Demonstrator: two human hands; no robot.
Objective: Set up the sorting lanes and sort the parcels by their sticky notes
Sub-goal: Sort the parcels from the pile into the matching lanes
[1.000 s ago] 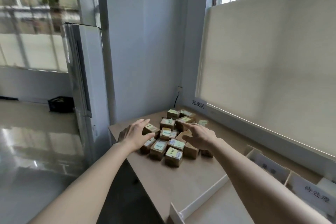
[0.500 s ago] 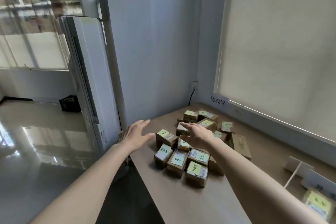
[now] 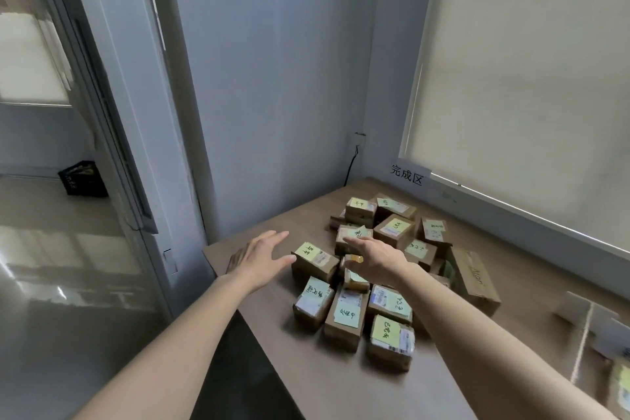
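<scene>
Brown cardboard parcels (image 3: pixel 371 269), each bearing a yellow-green sticky note (image 3: pixel 385 331), cluster at frame centre-right on the wooden table (image 3: pixel 341 385). I see my left hand (image 3: pixel 259 257) hovering left of them, fingers spread. My right hand (image 3: pixel 375 257) hovers above the cluster, fingers straight, gripping nothing.

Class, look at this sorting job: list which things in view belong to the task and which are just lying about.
Belong to the job:
parcels with sticky notes
left hand
right hand
white lane dividers
zone sign

Just lying about:
black crate on the floor
wall cable
window blind
</scene>
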